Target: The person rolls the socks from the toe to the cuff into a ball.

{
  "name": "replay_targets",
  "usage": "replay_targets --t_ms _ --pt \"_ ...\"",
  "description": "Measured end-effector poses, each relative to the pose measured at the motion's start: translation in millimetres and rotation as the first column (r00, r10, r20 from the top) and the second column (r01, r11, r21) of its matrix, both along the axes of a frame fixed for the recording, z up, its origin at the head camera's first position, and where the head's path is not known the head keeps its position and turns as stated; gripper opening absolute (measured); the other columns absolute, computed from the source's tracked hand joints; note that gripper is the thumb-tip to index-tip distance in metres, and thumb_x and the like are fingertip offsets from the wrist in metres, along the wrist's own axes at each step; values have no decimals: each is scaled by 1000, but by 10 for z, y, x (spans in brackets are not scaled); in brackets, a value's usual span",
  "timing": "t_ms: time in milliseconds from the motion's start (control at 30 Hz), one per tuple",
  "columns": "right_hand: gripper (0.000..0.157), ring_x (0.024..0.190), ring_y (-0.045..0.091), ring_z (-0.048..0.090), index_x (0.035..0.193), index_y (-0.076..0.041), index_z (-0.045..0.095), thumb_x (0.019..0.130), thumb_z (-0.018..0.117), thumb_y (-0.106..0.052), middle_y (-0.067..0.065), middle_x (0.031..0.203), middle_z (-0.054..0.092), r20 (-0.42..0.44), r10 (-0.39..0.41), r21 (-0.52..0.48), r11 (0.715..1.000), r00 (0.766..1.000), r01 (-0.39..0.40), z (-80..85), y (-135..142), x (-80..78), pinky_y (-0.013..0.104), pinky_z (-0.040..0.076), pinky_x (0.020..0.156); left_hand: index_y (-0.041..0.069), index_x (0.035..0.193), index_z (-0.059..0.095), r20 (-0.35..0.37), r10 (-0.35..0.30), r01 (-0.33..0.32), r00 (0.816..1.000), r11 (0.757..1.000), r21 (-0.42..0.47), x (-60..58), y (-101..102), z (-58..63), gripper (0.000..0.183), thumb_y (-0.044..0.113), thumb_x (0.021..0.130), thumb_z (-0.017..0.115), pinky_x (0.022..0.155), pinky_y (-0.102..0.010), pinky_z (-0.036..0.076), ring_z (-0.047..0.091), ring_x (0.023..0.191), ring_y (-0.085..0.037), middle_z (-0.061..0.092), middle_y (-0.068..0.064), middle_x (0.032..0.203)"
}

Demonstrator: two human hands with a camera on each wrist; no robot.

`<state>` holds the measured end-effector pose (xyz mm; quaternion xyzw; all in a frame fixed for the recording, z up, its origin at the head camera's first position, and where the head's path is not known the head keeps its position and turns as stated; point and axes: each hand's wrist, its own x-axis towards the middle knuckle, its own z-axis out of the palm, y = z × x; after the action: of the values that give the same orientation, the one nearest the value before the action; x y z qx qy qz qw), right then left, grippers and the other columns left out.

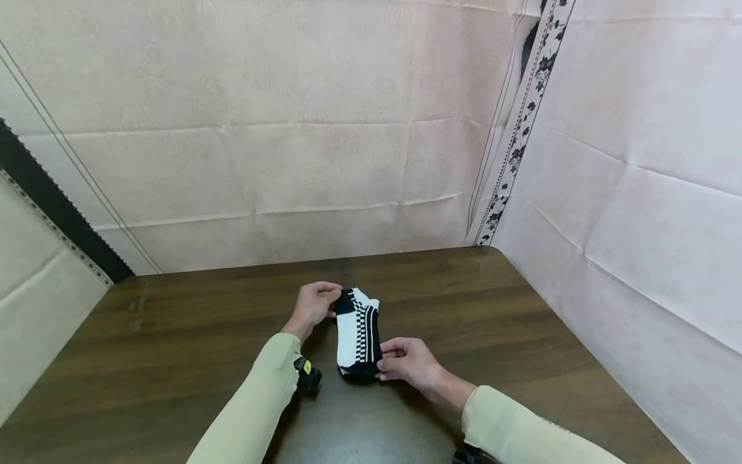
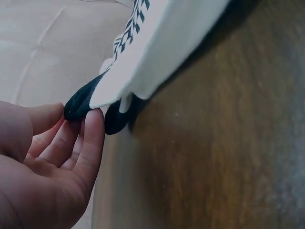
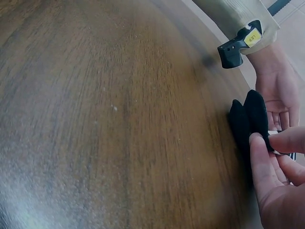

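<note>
A pair of black-and-white ankle socks [image 1: 349, 338], one on top of the other, lies lengthwise at the middle of the table. A checkered strip and black stripes run down the upper sock. My left hand [image 1: 313, 304] pinches a black corner at the far end between thumb and fingers; in the left wrist view the upper sock [image 2: 157, 57] is raised there, apart from the lower one. At the near end my right hand [image 1: 413, 364] pinches the edge of the black toe [image 3: 257, 112], with the second black toe [image 3: 238, 125] beside it in the right wrist view.
The brown wooden table [image 1: 191, 361] has its far edge behind the socks. Pale cloth hangings [image 1: 324, 161] stand behind it and at both sides. A small black camera [image 1: 307, 374] sits on the left wrist, and another [image 1: 466, 456] on the right.
</note>
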<state>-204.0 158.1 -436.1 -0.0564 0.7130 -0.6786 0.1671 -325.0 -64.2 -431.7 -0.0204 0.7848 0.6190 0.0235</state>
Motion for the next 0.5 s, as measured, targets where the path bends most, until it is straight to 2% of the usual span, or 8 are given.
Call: replay_targets --t_ms 500 --pt "34 77 19 69 125 16 55 93 63 5 14 97 68 -12 -13 1 1000 1000 13 23 8 -15 37 58 77 3 116 70 -1 -7 7 1000 1000 10 -11 -41 -40 18 4 99 63 73 -31 57 66 96 -29 71 -14 109"
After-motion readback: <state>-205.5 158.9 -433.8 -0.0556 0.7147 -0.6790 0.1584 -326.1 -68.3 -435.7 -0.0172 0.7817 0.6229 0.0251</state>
